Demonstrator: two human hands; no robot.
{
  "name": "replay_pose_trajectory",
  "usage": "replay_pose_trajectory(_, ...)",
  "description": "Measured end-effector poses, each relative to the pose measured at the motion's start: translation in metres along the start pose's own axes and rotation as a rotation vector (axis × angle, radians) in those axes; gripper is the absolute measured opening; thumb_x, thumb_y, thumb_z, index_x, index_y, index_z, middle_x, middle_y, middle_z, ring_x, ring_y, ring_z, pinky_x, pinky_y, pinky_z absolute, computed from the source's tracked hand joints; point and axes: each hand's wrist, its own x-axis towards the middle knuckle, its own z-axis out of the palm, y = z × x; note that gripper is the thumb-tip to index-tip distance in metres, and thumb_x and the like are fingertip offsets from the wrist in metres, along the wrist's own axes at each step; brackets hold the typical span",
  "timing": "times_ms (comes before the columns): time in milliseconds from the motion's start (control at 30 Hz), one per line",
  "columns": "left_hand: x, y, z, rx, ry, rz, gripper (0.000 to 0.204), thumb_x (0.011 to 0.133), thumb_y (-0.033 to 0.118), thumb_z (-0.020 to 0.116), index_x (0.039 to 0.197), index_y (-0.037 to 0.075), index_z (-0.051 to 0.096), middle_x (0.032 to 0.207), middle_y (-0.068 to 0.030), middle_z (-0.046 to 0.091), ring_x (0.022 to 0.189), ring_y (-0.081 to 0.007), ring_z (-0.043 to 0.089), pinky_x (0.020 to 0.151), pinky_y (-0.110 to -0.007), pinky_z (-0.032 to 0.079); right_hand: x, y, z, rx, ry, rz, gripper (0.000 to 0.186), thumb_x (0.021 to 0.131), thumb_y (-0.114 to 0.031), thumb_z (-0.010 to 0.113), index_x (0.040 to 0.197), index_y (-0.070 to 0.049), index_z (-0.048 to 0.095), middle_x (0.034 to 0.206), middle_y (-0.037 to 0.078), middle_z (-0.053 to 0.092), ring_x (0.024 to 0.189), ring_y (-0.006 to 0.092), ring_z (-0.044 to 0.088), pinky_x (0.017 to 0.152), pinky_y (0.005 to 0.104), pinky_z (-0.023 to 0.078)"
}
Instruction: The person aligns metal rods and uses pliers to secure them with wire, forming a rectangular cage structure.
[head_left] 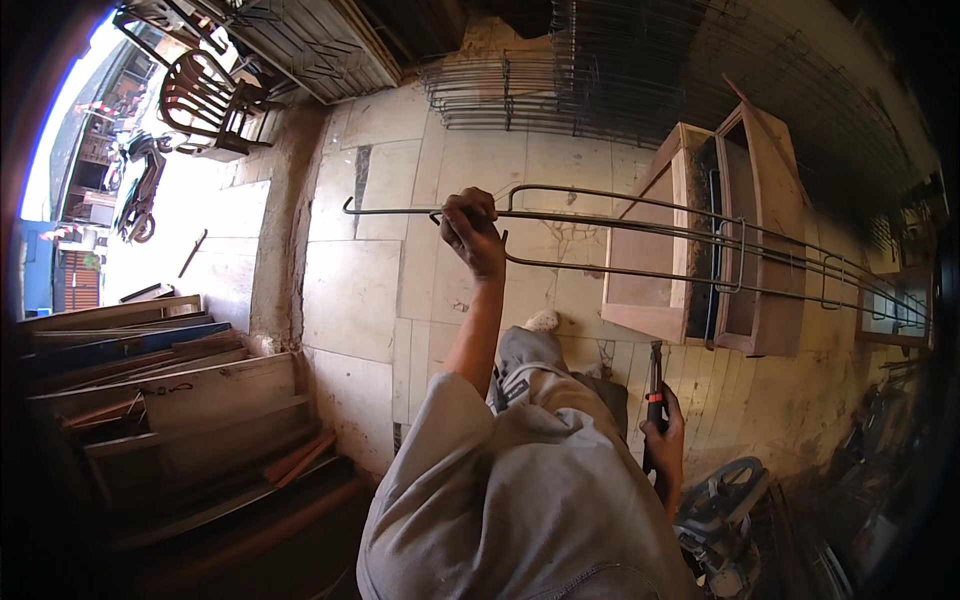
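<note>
A rebar cage (610,222) of long steel bars with rectangular stirrups stretches from centre to far right. My left hand (472,232) is closed around its bars near the left end, where one bar with a hooked tip sticks out beyond my fist. Toward the right, the cage passes over two open wooden boxes (648,270). Lower down at my right side, my right hand (668,442) holds pliers (656,378) with dark handles and a red band, their head pointing up and away from me. The pliers are apart from the cage, and their jaws show only edge-on.
More rebar cages (510,95) are stacked along the far side. A power saw (718,500) stands close by my right arm. Planks and boards (215,435) pile up at the left. A wooden chair (205,105) and a motorcycle (140,185) are near the bright opening at far left.
</note>
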Motion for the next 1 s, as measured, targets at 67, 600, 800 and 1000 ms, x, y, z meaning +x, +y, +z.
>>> replay_pose_trajectory(67, 0.003, 0.000, 0.004, -0.118, 0.032, -0.071, 0.047, 0.101, 0.042, 0.033, 0.071, 0.008, 0.039, 0.061, -0.0049, 0.038, 0.059, -0.0167, 0.034, 0.058, -0.030, 0.030, 0.011, -0.012, 0.019, 0.078, 0.043, 0.096, 0.073, 0.065, -0.001, 0.056, 0.136, 0.000, 0.041, 0.117, 0.014, 0.055, 0.095, 0.0211, 0.058, 0.082, 0.0316, 0.048)
replay_pose_trajectory(600, -0.002, -0.007, -0.002, -0.244, 0.027, -0.254, 0.048, 0.102, 0.041, 0.030, 0.070, 0.007, 0.039, 0.059, -0.0053, 0.037, 0.057, -0.0157, 0.033, 0.058, -0.029, 0.029, 0.025, -0.042, 0.068, 0.073, -0.029, 0.146, 0.071, 0.071, 0.000, 0.058, 0.138, 0.000, 0.038, 0.126, 0.016, 0.052, 0.109, 0.0226, 0.055, 0.090, 0.0321, 0.046)
replay_pose_trajectory(800, 0.015, 0.008, -0.006, -0.209, 0.040, -0.108, 0.042, 0.102, 0.035, 0.033, 0.070, 0.009, 0.039, 0.059, -0.0028, 0.036, 0.057, -0.0139, 0.031, 0.057, -0.029, 0.028, 0.021, -0.028, 0.063, 0.043, 0.016, 0.137, 0.071, 0.070, 0.001, 0.060, 0.138, 0.000, 0.039, 0.128, 0.015, 0.051, 0.109, 0.0232, 0.054, 0.092, 0.0333, 0.045)
replay_pose_trajectory(1000, 0.045, 0.069, -0.017, 0.700, -0.081, -0.349, 0.036, 0.094, 0.024, 0.058, 0.066, 0.004, 0.046, 0.058, 0.0024, 0.041, 0.054, -0.0035, 0.032, 0.050, -0.022, 0.026, 0.013, -0.012, 0.066, 0.132, 0.063, 0.150, 0.072, 0.066, 0.003, 0.055, 0.137, -0.003, 0.041, 0.121, 0.011, 0.053, 0.102, 0.0196, 0.054, 0.083, 0.0315, 0.047)
